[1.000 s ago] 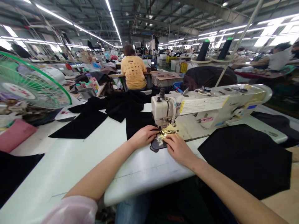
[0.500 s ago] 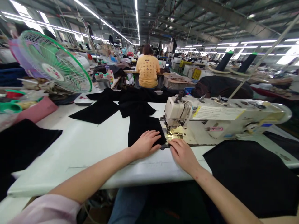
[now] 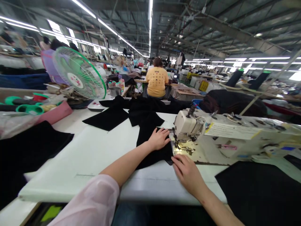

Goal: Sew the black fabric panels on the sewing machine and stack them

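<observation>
Black cloth (image 3: 152, 153) lies flat on the white table (image 3: 70, 163), matte and soft-edged, right beside the presser foot (image 3: 184, 148) of the sewing machine (image 3: 189, 125). The left hand (image 3: 159, 139) rests on it, fingers close together and flat. The right hand (image 3: 187, 175) sits at its near corner — fingers (image 3: 176, 164) blurred, so any pinch is impossible to tell.

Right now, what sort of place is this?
Most likely a garment factory: an industrial sewing machine on a white worktable, black fabric panels spread on it, and rows of stations with seated workers under long ceiling lights.
</observation>
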The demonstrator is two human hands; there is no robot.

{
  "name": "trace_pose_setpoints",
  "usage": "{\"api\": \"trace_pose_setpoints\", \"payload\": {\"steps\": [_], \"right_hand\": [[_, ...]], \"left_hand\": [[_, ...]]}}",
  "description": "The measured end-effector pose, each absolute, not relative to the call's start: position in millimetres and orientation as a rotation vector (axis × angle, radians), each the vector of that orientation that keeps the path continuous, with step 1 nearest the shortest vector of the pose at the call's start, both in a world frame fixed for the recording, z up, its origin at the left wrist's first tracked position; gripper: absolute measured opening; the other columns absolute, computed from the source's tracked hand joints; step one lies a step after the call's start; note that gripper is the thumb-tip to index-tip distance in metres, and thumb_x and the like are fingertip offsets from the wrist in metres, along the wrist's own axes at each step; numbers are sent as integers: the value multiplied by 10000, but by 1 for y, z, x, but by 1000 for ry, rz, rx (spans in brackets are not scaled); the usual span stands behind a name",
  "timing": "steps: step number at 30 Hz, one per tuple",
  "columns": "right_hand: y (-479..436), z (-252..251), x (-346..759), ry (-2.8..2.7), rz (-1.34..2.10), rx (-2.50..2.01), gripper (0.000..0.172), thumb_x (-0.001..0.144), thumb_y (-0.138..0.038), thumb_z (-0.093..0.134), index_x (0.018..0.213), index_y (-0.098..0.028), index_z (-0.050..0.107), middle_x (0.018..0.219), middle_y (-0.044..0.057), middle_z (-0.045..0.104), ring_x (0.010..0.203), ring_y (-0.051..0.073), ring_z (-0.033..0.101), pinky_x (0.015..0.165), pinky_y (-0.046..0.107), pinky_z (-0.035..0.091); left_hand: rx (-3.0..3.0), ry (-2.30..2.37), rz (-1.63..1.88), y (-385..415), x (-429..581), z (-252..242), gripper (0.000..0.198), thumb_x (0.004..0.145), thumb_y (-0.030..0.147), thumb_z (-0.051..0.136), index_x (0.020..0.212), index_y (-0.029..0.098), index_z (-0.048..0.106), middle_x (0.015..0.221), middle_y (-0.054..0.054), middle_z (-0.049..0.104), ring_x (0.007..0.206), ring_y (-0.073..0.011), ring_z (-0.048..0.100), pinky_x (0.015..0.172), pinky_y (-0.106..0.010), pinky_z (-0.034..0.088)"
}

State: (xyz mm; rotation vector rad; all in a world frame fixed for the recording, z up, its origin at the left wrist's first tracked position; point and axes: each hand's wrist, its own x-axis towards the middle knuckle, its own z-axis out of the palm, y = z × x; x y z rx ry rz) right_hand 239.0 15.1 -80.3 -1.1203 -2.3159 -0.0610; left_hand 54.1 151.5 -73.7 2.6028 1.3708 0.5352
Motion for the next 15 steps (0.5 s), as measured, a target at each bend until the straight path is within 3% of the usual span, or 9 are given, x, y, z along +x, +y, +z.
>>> {"api": "trace_pose_setpoints", "payload": {"steps": [3,5,7,9,10,12,15], "right_hand": [[14,-88,241,-2262,-118,-1067,217,973,-162,475,1110,-152,643,1058,139,677,956,268,659,824,448,585],[15,-93,243,-2241,-154,-1034,210,977,-179,466,1094,-160,639,1036,136,690,929,263,679,798,429,599],[18,-96,244,-2240,-191,-991,211,976,-188,459,1081,-167,641,1014,133,704,899,258,697,770,410,611],[21,-98,245,-2242,-239,-950,213,972,-190,456,1069,-171,645,996,129,717,872,253,711,751,390,619],[23,-100,245,-2239,-266,-929,213,969,-188,457,1065,-171,647,987,127,724,859,249,718,745,377,622],[28,-105,248,-2236,-324,-888,208,959,-180,470,1063,-167,649,967,123,736,837,241,728,739,349,625],[38,-119,254,-2261,-381,-863,210,940,-156,488,1065,-170,657,946,110,750,817,229,738,747,314,623]], "left_hand": [[2595,1571,579,136,44,-67,654,871,439,637,1433,155,459,1541,-198,413,1446,-383,313,1164,-602,237],[2534,1703,538,128,31,-66,712,781,480,730,1363,126,523,1484,-242,451,1354,-433,418,1059,-588,397],[2512,1717,461,124,14,-65,455,790,405,735,1161,154,653,1267,-191,618,1105,-357,616,862,-454,543],[2562,1651,429,128,-5,-59,128,852,262,657,951,193,700,1038,-99,682,882,-241,670,729,-327,555],[2583,1642,445,134,-14,-52,97,876,205,609,909,208,699,992,-73,680,847,-209,666,718,-296,548],[2596,1703,533,152,-32,-33,203,925,163,509,980,223,695,1055,-78,670,932,-210,654,787,-302,541],[2539,1915,737,191,-49,0,344,987,214,391,1257,202,605,1320,-161,579,1206,-298,549,992,-438,471]]}}
